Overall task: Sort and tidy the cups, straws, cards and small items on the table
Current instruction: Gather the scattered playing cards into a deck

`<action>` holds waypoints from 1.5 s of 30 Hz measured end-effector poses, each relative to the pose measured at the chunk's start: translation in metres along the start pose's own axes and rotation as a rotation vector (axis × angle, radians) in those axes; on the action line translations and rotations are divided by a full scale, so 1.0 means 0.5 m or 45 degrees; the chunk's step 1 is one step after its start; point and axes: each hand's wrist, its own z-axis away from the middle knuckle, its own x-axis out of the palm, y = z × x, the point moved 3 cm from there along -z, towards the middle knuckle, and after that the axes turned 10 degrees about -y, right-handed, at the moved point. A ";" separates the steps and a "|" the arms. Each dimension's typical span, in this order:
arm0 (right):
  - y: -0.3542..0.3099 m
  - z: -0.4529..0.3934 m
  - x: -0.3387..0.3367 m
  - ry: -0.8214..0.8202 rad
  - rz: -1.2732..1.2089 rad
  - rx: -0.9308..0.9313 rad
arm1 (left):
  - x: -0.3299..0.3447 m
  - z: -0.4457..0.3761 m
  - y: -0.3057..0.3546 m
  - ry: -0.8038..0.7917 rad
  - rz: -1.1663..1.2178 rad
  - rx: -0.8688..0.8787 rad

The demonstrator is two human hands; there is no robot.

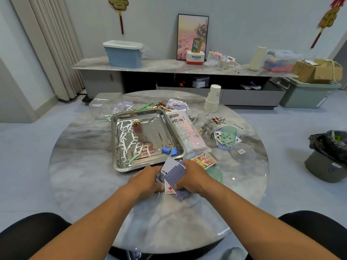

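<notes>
A loose bunch of blue-backed playing cards (173,180) lies on the round marble table (93,184), an ace and a five of diamonds face up. My left hand (145,180) and my right hand (194,176) grip the bunch from both sides. Just beyond stands a steel tray (120,145) holding white floss picks and two blue clips (169,151). A pack of straws (185,132) lies right of the tray. A green cup (228,135) stands on more cards at the right. A stack of paper cups (213,99) stands at the far side.
A card box (205,160) and a green lid (215,174) lie by my right hand. A clear lid (243,152), a tipped clear jar with hairpins (205,124) and scattered cards and picks (176,105) cover the far table. A bin with a black bag (328,156) stands right.
</notes>
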 end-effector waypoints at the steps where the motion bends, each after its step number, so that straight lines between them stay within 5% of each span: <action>1: -0.001 0.001 0.001 0.002 -0.039 0.000 | 0.000 0.000 -0.001 0.002 0.010 -0.002; 11: -0.013 0.010 0.009 0.176 -0.036 -0.013 | 0.009 -0.003 -0.007 0.067 -0.058 0.001; 31: -0.007 0.010 0.002 0.088 -0.033 0.070 | 0.047 0.000 -0.015 0.362 -0.205 -0.095; 38: 0.002 0.013 -0.012 0.027 -0.147 0.046 | 0.039 -0.003 -0.032 0.348 0.062 -0.101; 45: -0.009 0.032 -0.069 0.311 0.218 -0.073 | 0.016 -0.007 -0.058 0.361 0.077 -0.213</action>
